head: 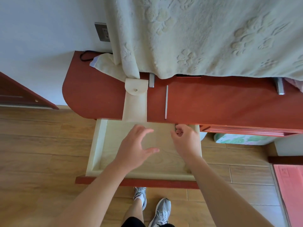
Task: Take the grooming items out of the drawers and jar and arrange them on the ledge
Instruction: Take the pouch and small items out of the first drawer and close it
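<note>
Pale wood lines the pulled-out drawer (98, 145). At its back right corner the right hand (185, 140) pinches a small dark slim item (176, 128), probably light, rigid and slippery, best nipped mid-length. The left hand (136, 145) hovers spread, holding nothing.

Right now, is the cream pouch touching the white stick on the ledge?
Apart. The head view shows a strip of bare red ledge between the cream pouch and the white stick, which lie side by side.
</note>
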`<state>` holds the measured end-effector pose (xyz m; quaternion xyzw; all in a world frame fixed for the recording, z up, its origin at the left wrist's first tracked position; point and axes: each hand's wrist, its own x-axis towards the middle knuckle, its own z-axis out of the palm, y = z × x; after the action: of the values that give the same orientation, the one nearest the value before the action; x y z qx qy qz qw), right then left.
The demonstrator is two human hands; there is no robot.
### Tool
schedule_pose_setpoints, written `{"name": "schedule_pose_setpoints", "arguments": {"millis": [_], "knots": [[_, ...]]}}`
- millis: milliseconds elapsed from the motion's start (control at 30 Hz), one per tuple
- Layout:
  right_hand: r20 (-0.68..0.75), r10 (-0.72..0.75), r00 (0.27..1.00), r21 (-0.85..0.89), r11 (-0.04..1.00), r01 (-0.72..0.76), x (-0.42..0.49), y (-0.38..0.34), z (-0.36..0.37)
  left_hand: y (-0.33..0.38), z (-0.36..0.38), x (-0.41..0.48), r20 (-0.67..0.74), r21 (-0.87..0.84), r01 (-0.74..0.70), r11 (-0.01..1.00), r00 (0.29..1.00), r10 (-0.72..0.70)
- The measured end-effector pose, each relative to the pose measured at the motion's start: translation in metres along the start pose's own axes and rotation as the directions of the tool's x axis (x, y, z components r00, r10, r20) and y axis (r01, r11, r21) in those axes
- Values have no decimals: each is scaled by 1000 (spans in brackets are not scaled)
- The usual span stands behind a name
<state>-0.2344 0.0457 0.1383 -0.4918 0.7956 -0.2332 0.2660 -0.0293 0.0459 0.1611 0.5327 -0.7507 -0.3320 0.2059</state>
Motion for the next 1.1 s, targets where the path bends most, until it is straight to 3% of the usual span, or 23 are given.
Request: {"name": "schedule_pose_setpoints", "arguments": {"millis": [167, 300, 533, 767, 1100], "knots": [[92, 48, 995, -149, 988, -34, -4, 34, 19, 4, 23, -30, 309, 6, 25, 1000, 951, -25], [124, 103, 987, -151, 985, -84, 1, 55, 40, -2, 38, -47, 421, -10, 91, 996, 904, -78], [143, 110, 984, -126, 988, -92, 11, 70, 60, -26, 48, -65, 489, 51, 112, 992, 863, -123], [114, 110, 987, -106, 990, -98, 21, 74, 63, -35, 52, -69, 463, 82, 171, 982, 866, -190], [132, 103, 986, -60, 994, -96, -17, 59, 27, -31, 51, -68, 475, 78, 212, 974, 851, -224]]}}
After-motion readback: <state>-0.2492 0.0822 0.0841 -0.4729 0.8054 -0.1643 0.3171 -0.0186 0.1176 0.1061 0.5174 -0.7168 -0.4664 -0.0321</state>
